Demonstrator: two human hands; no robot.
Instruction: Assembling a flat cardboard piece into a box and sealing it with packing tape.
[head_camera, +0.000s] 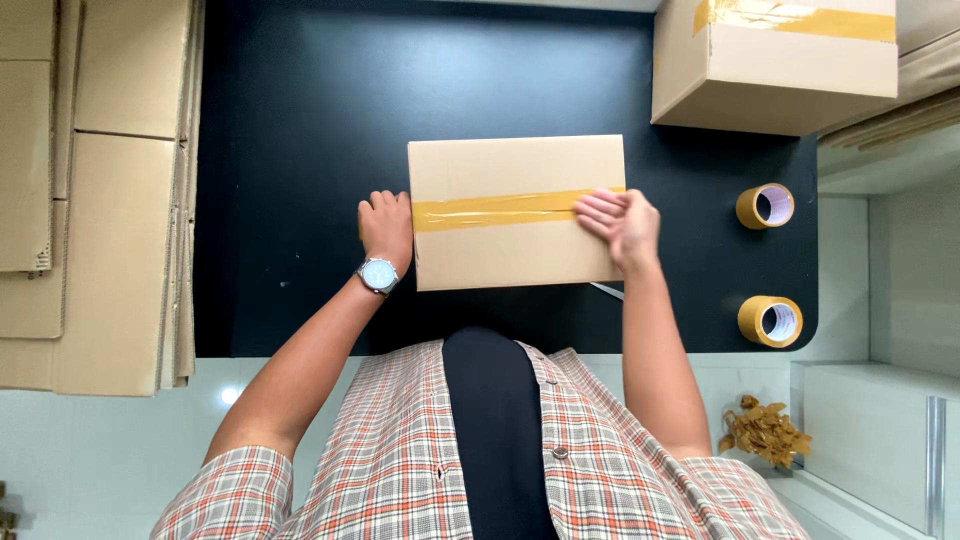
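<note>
Right hand (620, 228): fingers pressed together, flat on the yellow tape strip (500, 210) near the box's 3 o'clock edge. Left hand (386, 225): fingers curled against the 9 o'clock side of the cardboard box (515, 250), steadying it; wristwatch (379, 274) worn. The box sits mid-table, directly before the person. Judgement: firm, even pressure along the strip would seat it without creases. The black table (300, 150) carries two tape rolls (765, 206) at 3 o'clock, a sealed box (775, 70) at 1 o'clock; flat cardboard (100, 200) stacked at 9 o'clock.
</note>
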